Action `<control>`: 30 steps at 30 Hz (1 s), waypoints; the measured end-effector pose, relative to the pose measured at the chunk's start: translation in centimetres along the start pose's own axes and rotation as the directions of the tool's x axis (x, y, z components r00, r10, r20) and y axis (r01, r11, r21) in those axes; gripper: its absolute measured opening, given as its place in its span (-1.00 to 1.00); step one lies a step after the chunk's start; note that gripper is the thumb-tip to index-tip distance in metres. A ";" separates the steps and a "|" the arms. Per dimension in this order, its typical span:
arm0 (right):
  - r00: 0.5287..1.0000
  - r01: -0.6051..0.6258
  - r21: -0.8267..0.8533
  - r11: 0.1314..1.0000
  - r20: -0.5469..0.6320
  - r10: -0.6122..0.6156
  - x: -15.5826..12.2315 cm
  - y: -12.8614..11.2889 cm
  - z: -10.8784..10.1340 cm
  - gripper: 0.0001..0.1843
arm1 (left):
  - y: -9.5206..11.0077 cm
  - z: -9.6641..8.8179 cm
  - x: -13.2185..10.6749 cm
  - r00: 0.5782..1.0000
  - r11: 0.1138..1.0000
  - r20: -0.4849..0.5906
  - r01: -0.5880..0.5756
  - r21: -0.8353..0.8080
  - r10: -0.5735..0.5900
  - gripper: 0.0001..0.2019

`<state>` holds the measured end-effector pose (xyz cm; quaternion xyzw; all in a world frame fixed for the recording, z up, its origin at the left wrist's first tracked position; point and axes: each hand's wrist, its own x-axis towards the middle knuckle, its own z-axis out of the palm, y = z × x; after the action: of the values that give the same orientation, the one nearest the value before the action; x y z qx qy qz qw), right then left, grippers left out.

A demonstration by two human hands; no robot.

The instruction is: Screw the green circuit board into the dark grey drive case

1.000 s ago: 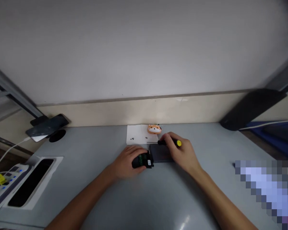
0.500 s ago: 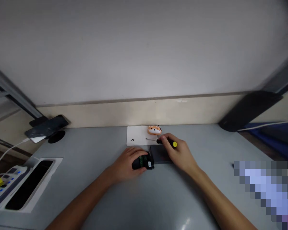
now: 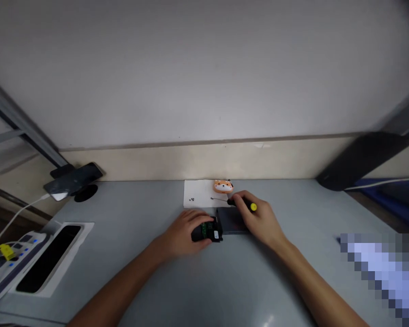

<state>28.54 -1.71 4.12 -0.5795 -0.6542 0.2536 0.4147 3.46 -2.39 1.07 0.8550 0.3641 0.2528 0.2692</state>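
Observation:
My left hand (image 3: 182, 234) is closed around a black device with an exposed green circuit board (image 3: 207, 230), its fingers on the far edge and the thumb on the near edge. A dark grey flat case (image 3: 230, 220) adjoins the device on its right. My right hand (image 3: 261, 218) grips a small screwdriver (image 3: 244, 203) with a black handle and a yellow end cap. Its thin shaft points left over a white paper (image 3: 201, 188), and a tiny dark speck shows at the tip. Several small dark screws (image 3: 192, 200) lie on that paper.
An orange animal-faced case (image 3: 223, 186) sits at the paper's back right. On the left are a phone on a stand (image 3: 75, 179), another phone lying on paper (image 3: 51, 259) and a power strip (image 3: 20, 261). A dark cylinder (image 3: 364, 159) leans at the back right.
The view has turned slightly left, so everything appears a little further right. Both hands keep their holds, with the screwdriver still over the paper.

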 end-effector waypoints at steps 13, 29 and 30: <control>0.999 -0.012 0.030 0.999 -0.043 0.013 0.2 0.5 0.2 -0.56 | -0.6 0.4 0.0 0.998 0.998 -0.022 -0.060 0.035 0.060 -0.52; 0.996 -0.045 0.041 0.998 -0.073 0.048 0.1 -0.1 -0.1 -0.55 | -0.5 0.4 -0.1 0.997 0.997 -0.039 -0.061 0.049 0.063 -0.49; 0.996 -0.035 0.029 0.999 -0.080 0.037 0.1 0.0 -0.2 -0.56 | -0.5 0.3 -0.1 0.997 0.997 -0.037 -0.061 0.050 0.063 -0.49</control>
<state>28.66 -1.59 4.26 -0.5951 -0.6227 0.2464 0.4442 3.36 -2.26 0.47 0.8672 0.3485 0.2684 0.2333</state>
